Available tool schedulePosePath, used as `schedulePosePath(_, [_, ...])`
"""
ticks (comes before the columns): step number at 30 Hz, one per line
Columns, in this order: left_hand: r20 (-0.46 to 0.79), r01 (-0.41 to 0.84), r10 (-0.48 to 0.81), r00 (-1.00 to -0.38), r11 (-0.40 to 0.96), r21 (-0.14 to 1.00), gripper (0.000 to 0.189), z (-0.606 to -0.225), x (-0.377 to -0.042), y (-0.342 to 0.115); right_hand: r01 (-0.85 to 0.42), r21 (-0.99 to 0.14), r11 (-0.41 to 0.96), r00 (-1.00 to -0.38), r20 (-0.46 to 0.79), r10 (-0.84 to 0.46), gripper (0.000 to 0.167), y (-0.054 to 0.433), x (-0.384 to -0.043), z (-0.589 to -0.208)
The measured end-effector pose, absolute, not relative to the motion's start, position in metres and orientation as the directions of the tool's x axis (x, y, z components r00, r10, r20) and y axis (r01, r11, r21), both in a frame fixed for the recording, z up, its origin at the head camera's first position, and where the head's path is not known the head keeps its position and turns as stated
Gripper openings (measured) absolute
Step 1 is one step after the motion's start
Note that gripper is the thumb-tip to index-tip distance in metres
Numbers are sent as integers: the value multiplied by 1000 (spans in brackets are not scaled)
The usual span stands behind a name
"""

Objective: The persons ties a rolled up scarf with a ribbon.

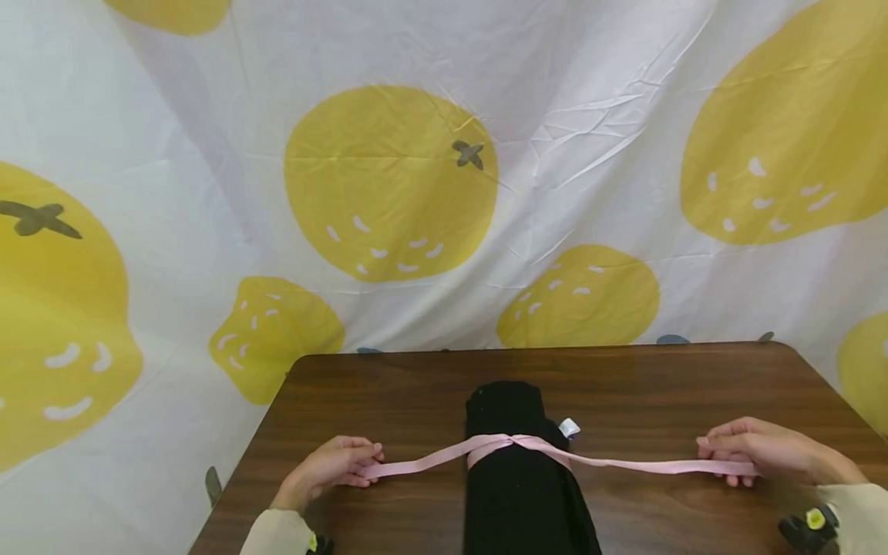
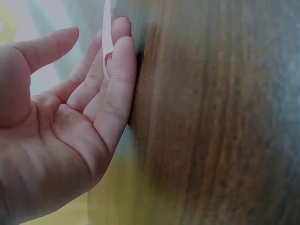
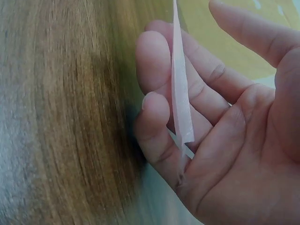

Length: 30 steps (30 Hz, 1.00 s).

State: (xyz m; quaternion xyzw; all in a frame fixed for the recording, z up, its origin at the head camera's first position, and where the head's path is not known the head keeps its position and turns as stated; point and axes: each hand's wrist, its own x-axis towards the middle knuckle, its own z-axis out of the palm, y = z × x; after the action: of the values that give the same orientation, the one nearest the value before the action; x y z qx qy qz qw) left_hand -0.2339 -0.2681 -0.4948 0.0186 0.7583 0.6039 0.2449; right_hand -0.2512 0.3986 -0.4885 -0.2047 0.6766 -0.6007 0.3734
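Observation:
A rolled or folded bundle of black cloth (image 1: 523,501) lies lengthwise on the table, with a small white tag (image 1: 569,428) at its right side. Round its middle goes a pink ribbon (image 1: 479,445), whose two ends cross on top and stretch out sideways. My left hand (image 1: 340,461) holds the left end among its fingers; in the left wrist view the thumb stands away from the ribbon (image 2: 108,33). Far to the right, my right hand (image 1: 766,451) keeps the other end among loosely curled fingers, thumb apart. The ribbon's cut tip (image 3: 185,136) shows against the palm side.
The brown wood-grain table (image 1: 388,385) has rounded far corners. Behind it hangs a white cloth (image 1: 229,100) printed with large yellow fruit. A black wrist strap with a yellow piece (image 1: 815,518) is on the right wrist, beside a cream sleeve (image 1: 856,512).

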Motion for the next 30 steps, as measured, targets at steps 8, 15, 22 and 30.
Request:
schedulePosePath(8, [-372,-285,346,-862,276,918,36,-498,-234,-269,189,-912,365,-763,-370,-529,36,401,-246,-493])
schedulePosePath(15, [-405,-327,364,-839,258,909,35,-497,-232,-268,179,-909,377,-792,-360,-493,36,403,-243,-498])
schedulePosePath(22, [-407,-328,360,-840,260,908,35,-496,-228,-269,169,-919,356,-792,-342,-506,38,405,-243,-502])
schedulePosePath(30, [-403,-324,334,-852,270,907,37,-492,-229,-270,159,-929,335,-788,-324,-523,37,406,-242,-502])
